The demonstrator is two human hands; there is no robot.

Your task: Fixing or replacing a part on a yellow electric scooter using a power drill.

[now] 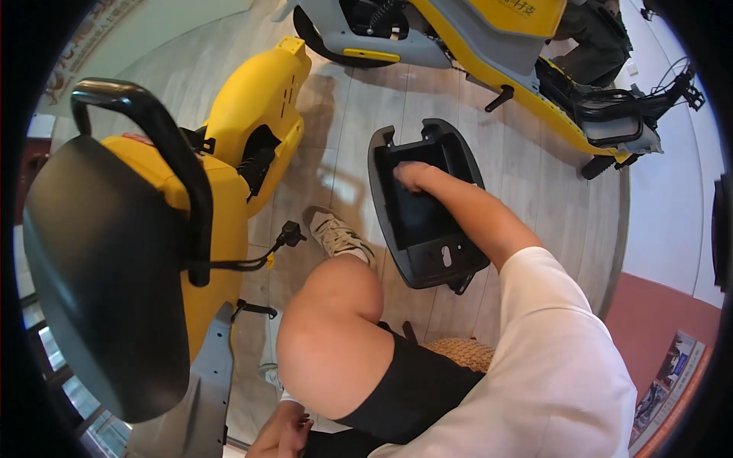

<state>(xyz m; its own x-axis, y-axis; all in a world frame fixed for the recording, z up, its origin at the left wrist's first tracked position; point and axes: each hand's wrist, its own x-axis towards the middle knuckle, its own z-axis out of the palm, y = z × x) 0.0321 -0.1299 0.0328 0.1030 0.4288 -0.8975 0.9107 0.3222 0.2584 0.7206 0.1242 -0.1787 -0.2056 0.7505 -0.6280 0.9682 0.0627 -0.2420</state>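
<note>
A black plastic storage bin (424, 263), long and open-topped, lies on the floor in front of me. My right hand (412, 175) reaches down inside it near the far left wall. Its fingers look drawn together, and what they hold, if anything, is hidden. Low in the picture, beside my bent knee, is my left hand (292, 437). Its fingers are curled, with something small and dark at their tips that I cannot make out.
At left stands a yellow scooter body (263, 88) with a black seat (103, 267) and grab bar (145, 103). A black cable plug (291, 234) sticks out from it. Another yellow-grey scooter (489, 57) stands at the far side, a person's dark-clothed leg (595, 49) beyond it. A woven stool (462, 351) is under me.
</note>
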